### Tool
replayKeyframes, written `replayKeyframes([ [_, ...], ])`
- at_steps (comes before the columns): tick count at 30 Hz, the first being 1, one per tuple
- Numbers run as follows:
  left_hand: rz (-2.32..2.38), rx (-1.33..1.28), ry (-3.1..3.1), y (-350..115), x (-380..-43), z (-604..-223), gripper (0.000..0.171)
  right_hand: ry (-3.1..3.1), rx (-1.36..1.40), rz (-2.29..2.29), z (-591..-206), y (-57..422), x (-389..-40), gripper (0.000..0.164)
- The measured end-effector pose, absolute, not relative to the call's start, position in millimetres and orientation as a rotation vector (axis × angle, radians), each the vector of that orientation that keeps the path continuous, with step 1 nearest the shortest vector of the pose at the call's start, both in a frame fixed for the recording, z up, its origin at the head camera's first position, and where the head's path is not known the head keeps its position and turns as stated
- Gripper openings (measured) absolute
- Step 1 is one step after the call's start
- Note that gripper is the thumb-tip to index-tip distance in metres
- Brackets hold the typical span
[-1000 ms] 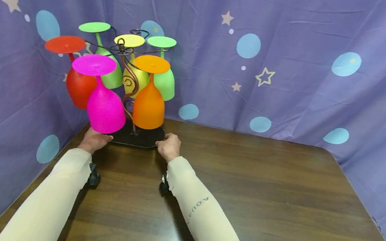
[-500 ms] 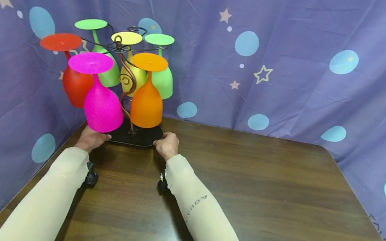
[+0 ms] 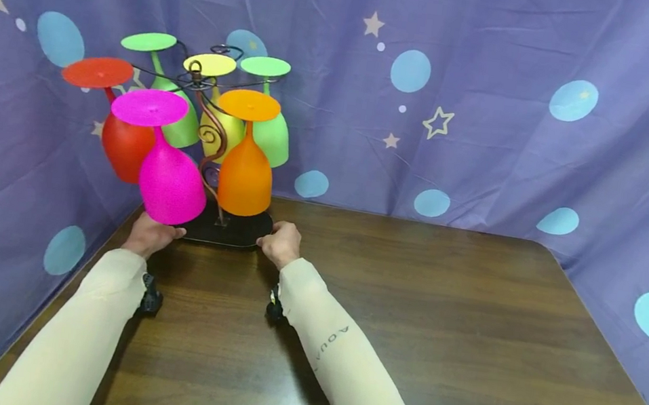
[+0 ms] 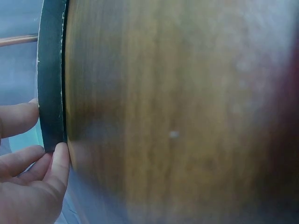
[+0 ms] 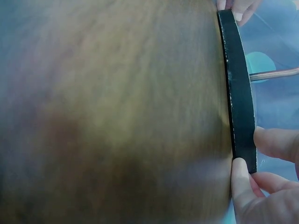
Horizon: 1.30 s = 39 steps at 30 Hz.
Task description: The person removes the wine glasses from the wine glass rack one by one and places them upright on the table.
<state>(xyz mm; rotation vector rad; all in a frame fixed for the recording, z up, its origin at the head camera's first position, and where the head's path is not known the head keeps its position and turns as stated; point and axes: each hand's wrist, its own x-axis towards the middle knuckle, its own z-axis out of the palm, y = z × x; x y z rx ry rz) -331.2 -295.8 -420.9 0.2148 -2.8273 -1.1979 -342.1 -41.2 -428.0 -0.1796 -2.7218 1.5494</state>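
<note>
A wine glass rack with a black oblong base (image 3: 228,234) and a curled metal stem (image 3: 222,141) stands at the table's far left. Several coloured wine glasses hang upside down from its arms, among them a magenta glass (image 3: 169,185), an orange glass (image 3: 246,175) and a red glass (image 3: 125,147). My left hand (image 3: 150,236) grips the base's left end, partly behind the magenta glass. At the opposite end, my right hand (image 3: 282,243) pinches the rim. In both wrist views, fingers lie against the base's faces and end, as at the black edge (image 4: 51,84) and edge (image 5: 240,98).
The brown wooden table (image 3: 437,327) extends to the right and toward me. A purple curtain (image 3: 328,80) with stars and blue dots hangs behind the table and along both sides. Its left part comes close to the red glass.
The head view has shifted slightly, so rack, hands and curtain all appear a little farther left. Both hands keep their hold on the base; the rack shows no clear movement on the table.
</note>
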Motion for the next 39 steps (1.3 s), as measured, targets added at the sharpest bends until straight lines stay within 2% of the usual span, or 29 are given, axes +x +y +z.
replayKeyframes([
  [8, -1.193, 0.198, -2.845, -298.4, -330.4, -421.2, 0.055, -2.720, -0.176, 1.583, -427.4, -39.9, -338.9, 0.037],
  [22, -1.260, 0.123, -2.845, -286.5, -328.5, -420.8, 0.054, -2.701, -0.178, 1.600, -426.5, -23.1, -333.4, 0.042],
  [39, -1.242, -0.040, -2.818, -270.1, -329.3, -423.5, 0.031, -2.693, -0.133, 1.602, -428.5, 1.2, -327.6, 0.035],
])
